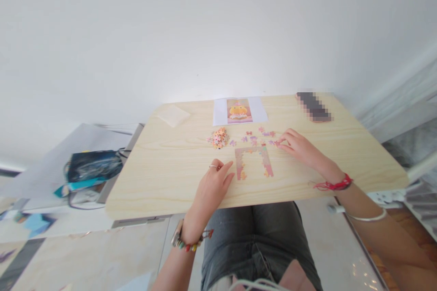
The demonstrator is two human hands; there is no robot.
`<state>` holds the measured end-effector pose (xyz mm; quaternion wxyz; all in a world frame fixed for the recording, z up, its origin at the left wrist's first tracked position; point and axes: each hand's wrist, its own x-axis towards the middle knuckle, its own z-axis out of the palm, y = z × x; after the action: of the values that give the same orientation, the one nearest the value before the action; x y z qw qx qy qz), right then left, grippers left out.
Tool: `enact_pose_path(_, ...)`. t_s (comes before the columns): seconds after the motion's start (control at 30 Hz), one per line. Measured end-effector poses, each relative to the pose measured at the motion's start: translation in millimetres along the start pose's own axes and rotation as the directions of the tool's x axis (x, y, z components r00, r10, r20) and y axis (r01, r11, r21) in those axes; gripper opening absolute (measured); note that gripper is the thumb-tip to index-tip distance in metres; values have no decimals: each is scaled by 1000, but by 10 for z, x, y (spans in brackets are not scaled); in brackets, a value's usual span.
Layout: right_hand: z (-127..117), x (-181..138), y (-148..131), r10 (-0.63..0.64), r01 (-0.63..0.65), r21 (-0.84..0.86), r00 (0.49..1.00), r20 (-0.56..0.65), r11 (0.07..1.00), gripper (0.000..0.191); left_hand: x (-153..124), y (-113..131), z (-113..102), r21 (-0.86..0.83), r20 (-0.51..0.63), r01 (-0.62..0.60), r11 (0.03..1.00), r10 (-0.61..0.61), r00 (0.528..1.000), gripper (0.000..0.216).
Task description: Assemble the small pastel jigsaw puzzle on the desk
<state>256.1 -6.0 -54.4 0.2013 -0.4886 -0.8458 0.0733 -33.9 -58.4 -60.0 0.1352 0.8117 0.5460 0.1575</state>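
A partly joined jigsaw puzzle border [238, 163] lies on the table, three-sided, with its gap toward me. My left hand [212, 186] rests at its left, thumb and index finger apart, other fingers curled, holding nothing visible. Right of the border's top corner, my right hand [300, 149] pinches a small pinkish puzzle piece [276, 143] between thumb and fingertips, low over the tabletop. Loose purple and pink pieces [253, 138] are scattered above the border. A heap of mixed puzzle pieces [219, 138] sits to their left.
Behind the pieces lies a white sheet with a printed picture [239, 111] of an orange cartoon figure. A pale sheet [173, 115] is at the table's back left, a pixelated dark phone-like object [314, 107] at the back right. A dark bag [94, 167] stands left of the wooden table [153, 186].
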Motion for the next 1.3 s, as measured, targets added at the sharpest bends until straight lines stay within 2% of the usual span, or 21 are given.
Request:
enact_pose_path(0.13,34,-27,-16,1,-1,-32,1000,30,1000,12,-4,-3,5,-11,-16,-9,1000,8,1000,30)
enact_pose_path(0.33,39,21,170,36,-33,-29,993,113,999,12,-6,-15,0,-8,-22,-12,1000,11,1000,30)
enact_pose_path(0.5,75,271,268,119,-119,-71,993,-13,990,15,-5,-4,-4,-8,-36,-13,1000,13,999,30)
enact_pose_path(0.73,188,408,279,154,-148,-78,986,71,986,16,-35,-43,15,-15,-52,-21,1000,20,998,29)
enact_pose_path(1.0,145,355,274,115,-112,-57,991,64,992,16,-29,-38,24,-27,-48,-23,999,22,999,29)
enact_pose_path(1.3,32,226,74,-62,73,-125,994,93,989,13,-9,-8,29,-41,-66,-41,998,38,997,29)
